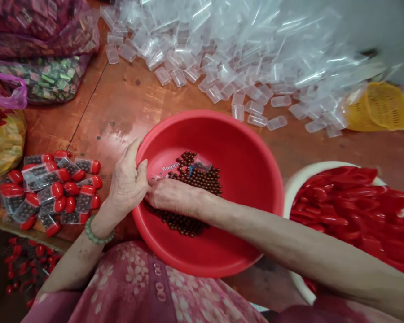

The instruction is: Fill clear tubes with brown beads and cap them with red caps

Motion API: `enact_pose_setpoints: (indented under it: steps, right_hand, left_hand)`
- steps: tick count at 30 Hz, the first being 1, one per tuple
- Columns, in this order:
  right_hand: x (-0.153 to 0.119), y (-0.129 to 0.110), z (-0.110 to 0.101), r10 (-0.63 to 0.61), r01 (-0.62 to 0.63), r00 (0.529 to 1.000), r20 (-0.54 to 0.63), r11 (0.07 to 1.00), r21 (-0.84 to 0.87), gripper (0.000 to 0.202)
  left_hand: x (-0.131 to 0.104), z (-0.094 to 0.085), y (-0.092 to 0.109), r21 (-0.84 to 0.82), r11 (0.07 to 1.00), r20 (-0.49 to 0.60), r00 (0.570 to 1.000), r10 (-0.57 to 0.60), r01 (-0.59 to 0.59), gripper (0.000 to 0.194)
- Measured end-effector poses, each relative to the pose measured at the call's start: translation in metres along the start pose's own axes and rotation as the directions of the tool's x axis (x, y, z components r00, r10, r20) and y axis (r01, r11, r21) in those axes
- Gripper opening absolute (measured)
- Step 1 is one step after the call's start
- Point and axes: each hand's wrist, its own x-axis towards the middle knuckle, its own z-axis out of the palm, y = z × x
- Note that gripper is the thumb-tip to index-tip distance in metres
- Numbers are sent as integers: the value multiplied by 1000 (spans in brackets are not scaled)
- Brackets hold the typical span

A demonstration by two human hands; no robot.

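Observation:
A red plastic basin [256, 179] tilts towards me, with a pile of small dark brown balls [185, 224] in its left part. My left hand [128, 179] grips the basin's left rim, its thumb on the inner side. Reaching across the basin, my right hand [170, 195] is closed among the balls by the left wall. Its fingertips are hidden, so I cannot tell what they hold. A small clear container [202, 165] and a bit of blue lie among the balls beyond my right hand.
Small clear boxes with red caps [50, 193], filled with dark balls, are heaped at left. Empty clear containers [222, 72] spread across the back. A white tub [296, 193] of red plastic pieces [350, 215] stands right. Beyond are a yellow basket [377, 107] and filled bags [43, 80].

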Motion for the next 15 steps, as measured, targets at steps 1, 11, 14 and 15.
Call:
enact_pose_setpoints:
  steps: [1,11,14,15]
  right_hand:
    - [-4,-8,2,-42,42,999,2,999,4,26]
    - [-56,-24,18,-77,90,996,-49,743,663,23]
    - [-61,-19,19,40,65,995,-93,453,889,24]
    - [-62,-17,20,79,54,993,-88,358,932,24]
  left_hand:
    - [0,0,0,-1,1000,2,1000,-3,3,46]
    - [2,3,0,-57,998,50,999,3,0,39]
    - [4,4,-3,-23,1000,45,999,0,1,39]
    - [4,4,-5,-8,1000,40,999,9,-9,39]
